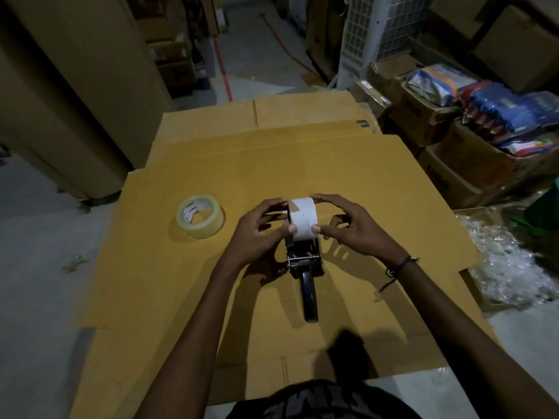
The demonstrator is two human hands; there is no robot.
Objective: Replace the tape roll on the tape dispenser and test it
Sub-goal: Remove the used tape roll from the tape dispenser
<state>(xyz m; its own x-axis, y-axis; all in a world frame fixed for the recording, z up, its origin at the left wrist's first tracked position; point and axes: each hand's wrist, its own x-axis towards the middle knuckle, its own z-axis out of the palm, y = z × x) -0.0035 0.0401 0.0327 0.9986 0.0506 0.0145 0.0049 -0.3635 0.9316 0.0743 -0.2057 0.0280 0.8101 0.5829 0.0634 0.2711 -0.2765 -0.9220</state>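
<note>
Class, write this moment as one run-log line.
both hands on white core | dispenser on cardboard | clear tape roll waiting left

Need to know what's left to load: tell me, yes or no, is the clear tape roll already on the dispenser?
No: the clear tape roll lies flat on the cardboard, apart from the dispenser.

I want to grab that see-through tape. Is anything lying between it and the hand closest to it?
No. In the head view, only bare cardboard lies between the clear tape roll and the left hand, which holds the white roll.
</note>
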